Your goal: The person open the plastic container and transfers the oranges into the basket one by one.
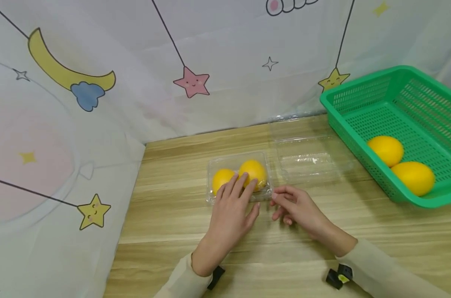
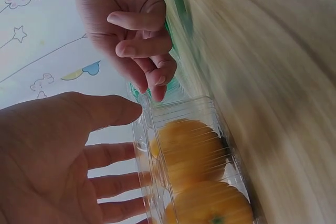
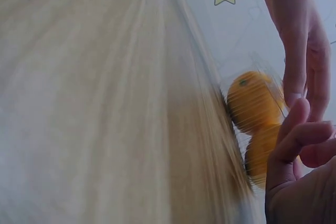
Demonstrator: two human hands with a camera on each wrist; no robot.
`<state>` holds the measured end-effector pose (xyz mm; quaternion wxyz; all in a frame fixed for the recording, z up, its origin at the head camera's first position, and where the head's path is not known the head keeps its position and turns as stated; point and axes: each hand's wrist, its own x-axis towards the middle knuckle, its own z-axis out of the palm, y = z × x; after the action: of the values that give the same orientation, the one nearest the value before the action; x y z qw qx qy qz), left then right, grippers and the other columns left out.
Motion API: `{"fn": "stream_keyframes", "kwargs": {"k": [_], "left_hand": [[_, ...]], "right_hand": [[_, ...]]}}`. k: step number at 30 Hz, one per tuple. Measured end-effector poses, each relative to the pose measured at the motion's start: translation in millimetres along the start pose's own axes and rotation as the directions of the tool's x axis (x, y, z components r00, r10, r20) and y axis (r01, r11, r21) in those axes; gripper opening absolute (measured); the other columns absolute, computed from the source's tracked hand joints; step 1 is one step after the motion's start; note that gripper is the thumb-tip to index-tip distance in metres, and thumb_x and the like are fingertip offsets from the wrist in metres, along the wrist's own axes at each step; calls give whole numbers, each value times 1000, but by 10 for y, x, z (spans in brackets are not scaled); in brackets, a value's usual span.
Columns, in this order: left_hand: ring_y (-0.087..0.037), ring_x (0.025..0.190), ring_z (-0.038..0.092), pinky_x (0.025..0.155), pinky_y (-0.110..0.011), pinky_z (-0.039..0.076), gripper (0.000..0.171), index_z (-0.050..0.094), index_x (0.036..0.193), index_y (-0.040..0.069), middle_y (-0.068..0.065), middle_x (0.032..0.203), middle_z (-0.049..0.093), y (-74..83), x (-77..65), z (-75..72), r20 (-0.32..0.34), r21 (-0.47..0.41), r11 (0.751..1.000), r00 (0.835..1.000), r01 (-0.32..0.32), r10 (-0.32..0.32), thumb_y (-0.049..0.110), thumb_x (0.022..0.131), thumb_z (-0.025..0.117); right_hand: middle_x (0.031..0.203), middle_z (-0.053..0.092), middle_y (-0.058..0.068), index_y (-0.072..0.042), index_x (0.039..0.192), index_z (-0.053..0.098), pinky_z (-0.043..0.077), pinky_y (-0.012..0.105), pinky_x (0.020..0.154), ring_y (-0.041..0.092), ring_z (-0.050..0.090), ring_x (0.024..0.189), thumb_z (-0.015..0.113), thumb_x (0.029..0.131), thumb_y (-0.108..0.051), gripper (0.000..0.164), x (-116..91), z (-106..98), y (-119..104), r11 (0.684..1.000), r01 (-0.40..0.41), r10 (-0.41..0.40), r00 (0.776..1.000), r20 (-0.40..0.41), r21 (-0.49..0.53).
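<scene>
Two oranges, one left (image 1: 221,179) and one right (image 1: 252,169), sit side by side in a transparent plastic clamshell box (image 1: 234,158) on the table. My left hand (image 1: 230,211) lies over its near side, fingers extended and spread on the lid; the left wrist view has the thumb (image 2: 118,111) apart from the other fingers. At the near right corner of the box is my right hand (image 1: 300,209), its fingers loosely bent and fingertips against or very close to the edge. Whether they touch it is hard to tell. In the right wrist view my left hand partly hides the box.
A green plastic basket (image 1: 359,151) stands at the right with two more oranges, one behind (image 1: 386,151) and one in front (image 1: 413,179). Between it and the box lies another transparent clamshell box (image 1: 303,159). A printed curtain (image 1: 225,111) borders the wooden table (image 1: 165,231) at the back and left.
</scene>
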<state>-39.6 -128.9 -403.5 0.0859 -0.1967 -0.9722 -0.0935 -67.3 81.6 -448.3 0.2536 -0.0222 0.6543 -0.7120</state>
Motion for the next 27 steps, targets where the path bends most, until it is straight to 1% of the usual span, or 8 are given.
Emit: {"fn": "stream_keyframes", "kwargs": {"k": [6, 10, 19, 22, 27], "left_hand": [[-36, 147, 48, 114, -53, 45, 57, 62, 146, 17, -12, 156, 55, 5, 22, 8, -8, 30, 999, 1000, -16, 16, 31, 95, 82], [-37, 145, 49, 112, -53, 46, 56, 63, 143, 17, -13, 154, 56, 3, 20, 16, -20, 42, 999, 1000, -20, 21, 31, 93, 84], [-38, 145, 50, 111, -53, 47, 57, 63, 143, 17, -13, 154, 56, 19, 19, 18, -16, 55, 998, 1000, -21, 22, 31, 92, 85], [-39, 146, 48, 112, -55, 46, 58, 62, 144, 16, -14, 155, 55, 22, 12, 19, -8, 32, 999, 1000, -19, 19, 31, 93, 84], [-39, 151, 42, 118, -57, 40, 63, 58, 151, 15, -14, 161, 49, 3, -16, 10, 41, -44, 999, 999, 8, -6, 32, 95, 81]], "right_hand": [[103, 69, 10, 11, 137, 52, 40, 16, 48, 9, 60, 63, 59, 110, -18, 41, 3, 7, 5, 999, -2, 3, 1000, -16, 46], [101, 70, 7, 10, 133, 53, 39, 15, 48, 7, 58, 63, 58, 110, -17, 37, 15, 20, -8, 997, -24, 25, 1000, -14, 73], [101, 66, 5, 7, 125, 54, 38, 16, 49, 7, 57, 66, 53, 110, -16, 27, 41, 23, -34, 997, -41, 40, 999, 11, 70], [101, 65, 5, 5, 121, 54, 37, 16, 49, 8, 57, 66, 51, 110, -15, 23, 50, 17, -22, 997, -43, 41, 999, 22, 72], [99, 62, 4, 5, 118, 54, 37, 16, 49, 8, 55, 66, 49, 109, -13, 21, 74, 30, -13, 996, -36, 33, 999, 40, 78]]}}
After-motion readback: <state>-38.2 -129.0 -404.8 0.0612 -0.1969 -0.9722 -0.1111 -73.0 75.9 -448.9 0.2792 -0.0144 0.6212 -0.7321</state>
